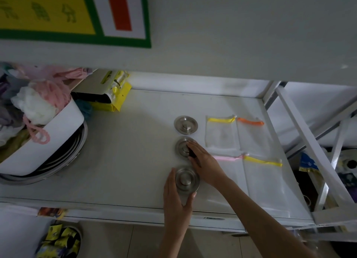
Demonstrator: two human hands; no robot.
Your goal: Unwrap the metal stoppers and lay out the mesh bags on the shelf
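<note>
Three round metal stoppers stand in a column on the white shelf [125,151]: a far stopper [185,123], a middle stopper [182,148] and a near stopper [187,179]. My left hand [176,196] cups the near stopper's left and front rim. My right hand [204,161] lies flat with its fingertips on the middle stopper's right side. To the right, several white mesh bags lie flat: one with a yellow band [221,133], one with an orange band [251,136], one with a pink band [228,158] and another yellow-banded one [264,178].
A white tub [48,141] full of pink and white bath puffs rests tilted on stacked metal basins at the left. Yellow packets [116,95] lie at the back. A white rack frame [313,141] borders the right side. More packets [58,240] lie on the floor.
</note>
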